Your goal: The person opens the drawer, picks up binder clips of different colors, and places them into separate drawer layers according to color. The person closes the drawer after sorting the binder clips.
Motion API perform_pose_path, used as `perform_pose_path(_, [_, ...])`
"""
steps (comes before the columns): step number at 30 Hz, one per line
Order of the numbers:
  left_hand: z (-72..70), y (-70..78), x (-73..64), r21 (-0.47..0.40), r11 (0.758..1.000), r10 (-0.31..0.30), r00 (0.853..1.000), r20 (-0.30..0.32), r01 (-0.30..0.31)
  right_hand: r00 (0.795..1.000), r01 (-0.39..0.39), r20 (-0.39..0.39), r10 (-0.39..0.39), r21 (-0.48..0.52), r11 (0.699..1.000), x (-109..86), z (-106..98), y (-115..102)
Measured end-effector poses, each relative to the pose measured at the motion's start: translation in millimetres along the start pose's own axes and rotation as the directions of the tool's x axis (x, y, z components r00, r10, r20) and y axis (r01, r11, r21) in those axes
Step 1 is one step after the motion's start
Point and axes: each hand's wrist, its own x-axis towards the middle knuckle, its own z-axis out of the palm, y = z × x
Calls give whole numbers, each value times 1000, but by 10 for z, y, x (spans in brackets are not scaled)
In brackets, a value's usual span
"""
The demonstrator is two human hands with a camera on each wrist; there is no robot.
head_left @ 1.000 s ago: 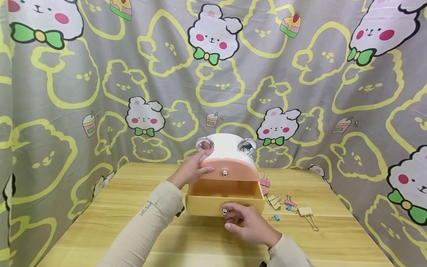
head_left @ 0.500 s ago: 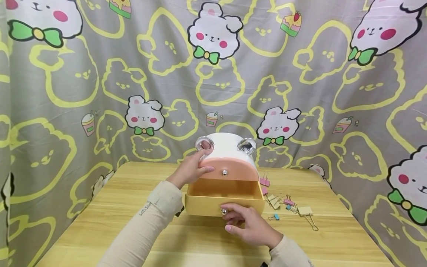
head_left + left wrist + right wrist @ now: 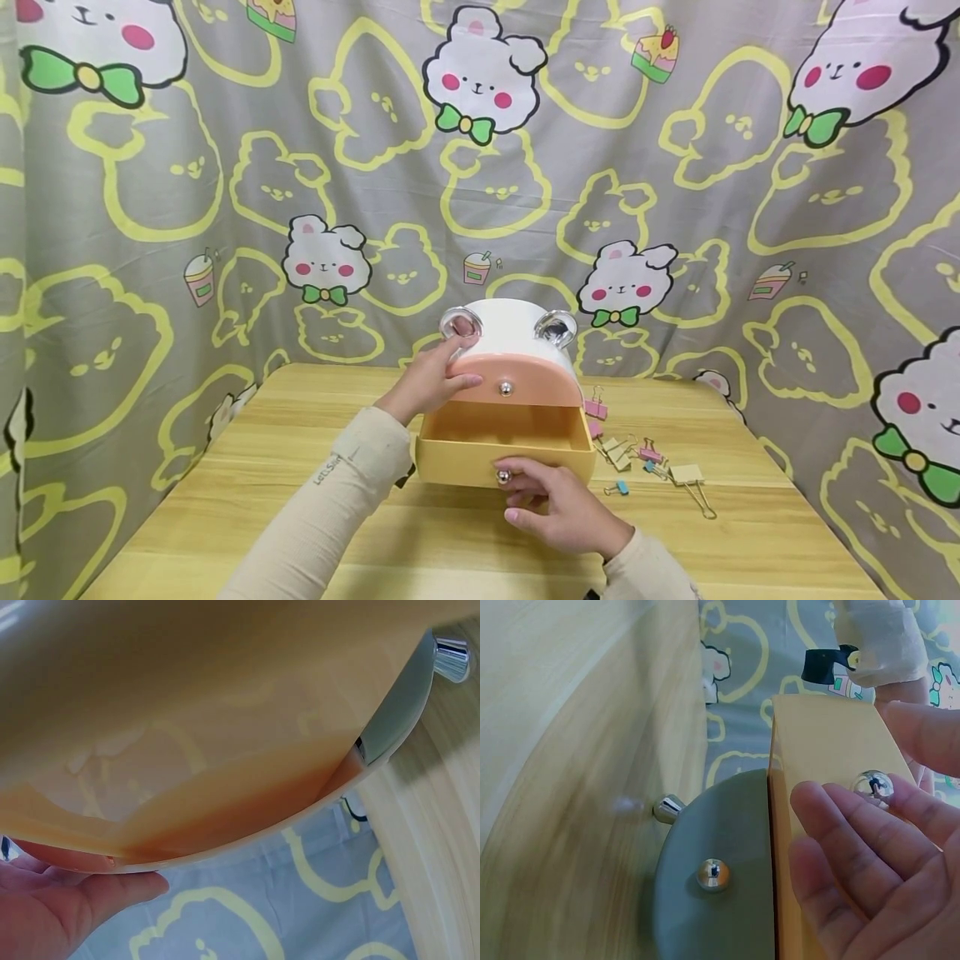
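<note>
A small white drawer box [image 3: 510, 327] with silver ears stands on the table, its peach top drawer [image 3: 540, 382] closed. Below that, the yellow drawer [image 3: 465, 462] is pulled out and its visible inside holds nothing. My left hand [image 3: 426, 379] holds the box's upper left edge, thumb on the peach front and fingers near one ear. At the yellow drawer's round silver knob [image 3: 873, 786], my right hand [image 3: 885, 862] has its index and middle fingers curled about the knob, thumb apart. A grey-green bottom drawer [image 3: 712, 825] appears closed in the right wrist view.
Several binder clips lie right of the box, among them a large pale yellow clip [image 3: 687, 475], a pink clip [image 3: 650, 452] and a small blue clip [image 3: 622, 488]. A patterned curtain [image 3: 405, 192] hangs around the wooden table [image 3: 285, 517].
</note>
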Motion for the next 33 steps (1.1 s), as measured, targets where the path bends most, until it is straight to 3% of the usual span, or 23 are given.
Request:
perform_pose_path(11, [1, 9, -3, -19, 1000, -19, 1000, 9, 19, 1000, -2, 17, 1, 13, 1000, -27, -5, -8])
perform_pose_path(25, [-3, 4, 0, -18, 1000, -22, 1000, 16, 22, 997, 56, 40, -58, 51, 997, -59, -32, -45])
perform_pose_path(33, [1, 4, 0, -11, 1000, -21, 1000, 17, 21, 992, 94, 80, -95, 7, 996, -96, -104, -44])
